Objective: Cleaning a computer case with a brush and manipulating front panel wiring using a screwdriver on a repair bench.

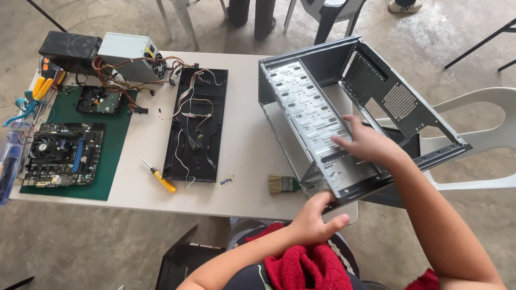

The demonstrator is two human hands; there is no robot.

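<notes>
The grey computer case (322,118) sits tilted at the right end of the counter (242,139), overhanging its edge. The right hand (365,142) lies on the case's inner metal tray, fingers spread flat. The left hand (314,220) cups the case's near lower corner, fingers curled on it. Just left lies a paintbrush (283,184); farther left, a yellow screwdriver (159,176) and a black front panel (196,123).

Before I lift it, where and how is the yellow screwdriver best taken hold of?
Probably by its yellow handle: the screwdriver lies flat on the white table, handle toward the near edge, thin shaft pointing away. Come from above, fingers across the handle; the black panel lies close beside it.
</notes>
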